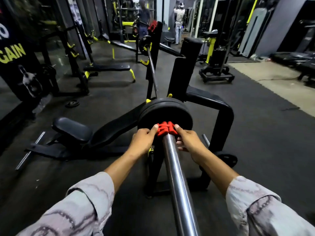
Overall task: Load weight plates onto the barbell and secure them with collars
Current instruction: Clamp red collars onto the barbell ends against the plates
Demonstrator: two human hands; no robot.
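Both hands (167,141) — red collar (165,130), "GAIN" wall (13,53)

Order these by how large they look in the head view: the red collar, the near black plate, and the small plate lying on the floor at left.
1. Near black plate
2. Red collar, partly covered by both hands
3. Small floor plate, though it lies farther away, so its real size is unsure

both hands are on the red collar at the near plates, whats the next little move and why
Probably squeeze the red collar shut while pressing it flush to the near plates. The left hand and right hand grip it from either side on the steel sleeve, and it already sits against the outer plate's face. Whether it is locked cannot be told from this view, so a firm clamp seems the safest step.
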